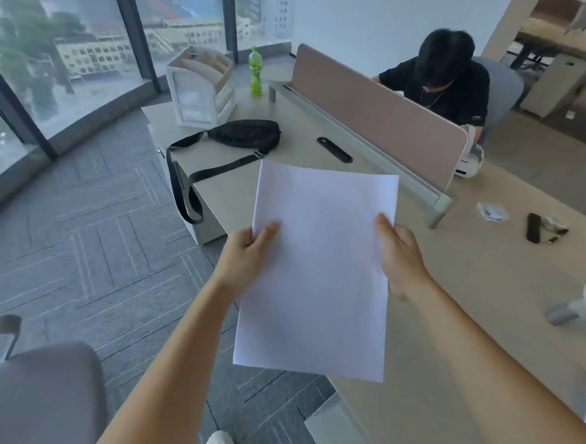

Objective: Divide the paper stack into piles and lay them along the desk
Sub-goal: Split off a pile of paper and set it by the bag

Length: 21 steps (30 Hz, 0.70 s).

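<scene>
Paper (318,265) held in air over edge of desk (479,313), long axis pointing away, 2 long sides pinched by left hand (249,252) and right hand (400,260), thumbs on top, bare desktop rightward.

Daylight is coming through curved floor-to-ceiling windows (79,56) far beyond the left hand (249,252). Grey patterned carpet (97,240) is spreading left of it, a grey chair (38,402) sitting nearer in. Pale desk (478,296) is running under the right hand (402,259); a pink divider panel (381,120) is standing beyond it, white wall (374,7) rising behind.
</scene>
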{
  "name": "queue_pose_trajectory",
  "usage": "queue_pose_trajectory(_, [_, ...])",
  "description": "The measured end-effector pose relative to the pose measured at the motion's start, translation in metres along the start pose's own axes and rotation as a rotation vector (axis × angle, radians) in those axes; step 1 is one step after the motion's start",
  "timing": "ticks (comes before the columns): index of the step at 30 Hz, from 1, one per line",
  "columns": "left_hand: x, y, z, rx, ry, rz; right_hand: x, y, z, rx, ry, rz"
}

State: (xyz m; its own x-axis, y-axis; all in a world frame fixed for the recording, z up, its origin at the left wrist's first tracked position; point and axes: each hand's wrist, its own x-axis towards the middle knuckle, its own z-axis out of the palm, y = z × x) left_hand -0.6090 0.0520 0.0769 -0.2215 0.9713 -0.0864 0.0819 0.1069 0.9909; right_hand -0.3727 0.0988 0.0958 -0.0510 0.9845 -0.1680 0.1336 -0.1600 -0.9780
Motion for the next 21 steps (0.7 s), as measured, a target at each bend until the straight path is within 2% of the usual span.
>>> queue_pose_trajectory(4, [0.029, -0.021, -0.025, -0.010, -0.139, -0.049, 0.016, 0.000, 0.028, 0.000, 0.155, 0.099])
queue_pose_trajectory(9, [0.062, -0.051, -0.035, 0.215, -0.205, -0.012, 0.037, 0.002, 0.033, 0.082, 0.397, 0.124])
queue_pose_trajectory(15, [0.107, -0.052, -0.015, 0.340, -0.171, 0.085, 0.062, 0.001, 0.026, 0.172, 0.389, 0.112])
queue_pose_trajectory(21, [0.154, -0.032, 0.009, 0.436, -0.154, 0.149, 0.099, 0.023, 0.008, 0.381, 0.317, 0.262])
